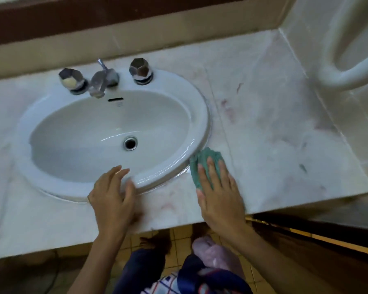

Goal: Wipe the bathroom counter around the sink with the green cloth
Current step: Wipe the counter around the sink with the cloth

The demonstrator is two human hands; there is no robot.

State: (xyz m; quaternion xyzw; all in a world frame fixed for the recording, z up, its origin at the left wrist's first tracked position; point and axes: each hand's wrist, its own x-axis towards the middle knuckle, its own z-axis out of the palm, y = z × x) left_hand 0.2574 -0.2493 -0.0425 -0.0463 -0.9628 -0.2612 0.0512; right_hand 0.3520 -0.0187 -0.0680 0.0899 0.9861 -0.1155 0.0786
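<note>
A bunched green cloth (202,162) lies on the pale marble counter (274,132), right against the front right rim of the white oval sink (200,115). My right hand (220,194) presses flat on the cloth, fingers straight and pointing away from me. My left hand (113,198) rests on the counter at the sink's front rim, fingers relaxed and touching the rim, holding nothing. It looks blurred.
A chrome faucet (100,81) with two faceted knobs (71,79) (141,70) stands behind the basin. A white curved rail (344,75) hangs on the tiled right wall. Reddish marks (229,111) show on the counter right of the sink. The counter's front edge (179,223) runs under my wrists.
</note>
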